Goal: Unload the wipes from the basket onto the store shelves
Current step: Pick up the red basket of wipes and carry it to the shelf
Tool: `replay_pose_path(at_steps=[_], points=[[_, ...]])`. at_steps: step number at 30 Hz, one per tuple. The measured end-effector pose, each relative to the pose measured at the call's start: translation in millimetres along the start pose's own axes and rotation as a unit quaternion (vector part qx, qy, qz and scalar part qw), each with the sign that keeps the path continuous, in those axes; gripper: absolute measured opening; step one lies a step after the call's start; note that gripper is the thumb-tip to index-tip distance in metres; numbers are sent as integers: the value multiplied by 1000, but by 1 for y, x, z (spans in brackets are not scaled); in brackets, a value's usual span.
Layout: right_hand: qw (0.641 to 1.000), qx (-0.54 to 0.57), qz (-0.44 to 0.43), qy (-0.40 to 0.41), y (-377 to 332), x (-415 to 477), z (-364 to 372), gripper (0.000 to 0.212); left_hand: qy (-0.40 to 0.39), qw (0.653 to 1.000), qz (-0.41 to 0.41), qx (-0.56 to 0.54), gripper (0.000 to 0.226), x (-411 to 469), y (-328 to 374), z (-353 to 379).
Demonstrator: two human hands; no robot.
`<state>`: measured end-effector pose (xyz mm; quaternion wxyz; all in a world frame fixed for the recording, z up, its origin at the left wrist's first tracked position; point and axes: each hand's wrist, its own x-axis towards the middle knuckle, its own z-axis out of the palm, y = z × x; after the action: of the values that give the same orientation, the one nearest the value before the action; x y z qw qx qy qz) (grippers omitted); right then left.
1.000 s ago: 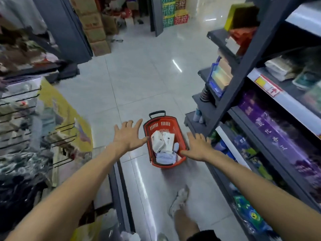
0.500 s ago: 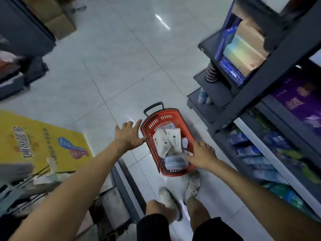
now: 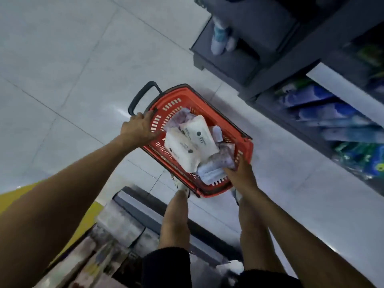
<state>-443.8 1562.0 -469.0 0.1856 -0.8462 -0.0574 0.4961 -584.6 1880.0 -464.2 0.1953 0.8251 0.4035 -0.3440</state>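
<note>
A red plastic basket point(image 3: 245, 145) with a black handle point(image 3: 141, 96) stands on the tiled floor in front of my feet. Inside lie two white wipe packs point(image 3: 191, 142), purple-patterned packs point(image 3: 223, 157) and a pale blue pack point(image 3: 209, 173). My left hand point(image 3: 139, 129) grips the basket's left rim near the handle. My right hand point(image 3: 242, 173) holds the near right rim, its fingers curled over the edge beside the blue pack. The dark store shelves point(image 3: 276, 65) rise at the right.
Blue and green product bags point(image 3: 332, 119) fill the low shelf at right. A bottle point(image 3: 220, 36) stands on the shelf's end base. A yellow display point(image 3: 20, 196) and a low grey rack point(image 3: 145, 206) sit at lower left. My legs stand just behind the basket.
I have bent down and stepped up to the basket. Both hands, spread open beside it before, have now closed on its left and right rims. The view tilted steeply downward.
</note>
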Motion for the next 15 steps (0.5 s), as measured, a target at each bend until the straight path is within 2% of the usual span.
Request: replay_pose_path(at_steps=[2,5,7,9,12,15], points=[[995,49,77,37,16,18,18,62,-1,1000,8,6,97,35,-2,10],[980,56,163,98,49,40,39,75,10,1000,13,-4,90,79,-1,24],[974,48,199,102,63,51,48,93,25,999,-7,-25,88,103,2,30],[971,69,211,94,72,63,54,101,23,998,-37,-48,92,124,3,36],[967,125,204,89,84,85,60,86,5,988,-74,-139,97,148,7,44],[945,214,230,96,97,103,69,68,31,970,-101,-220,82,166,1,54]])
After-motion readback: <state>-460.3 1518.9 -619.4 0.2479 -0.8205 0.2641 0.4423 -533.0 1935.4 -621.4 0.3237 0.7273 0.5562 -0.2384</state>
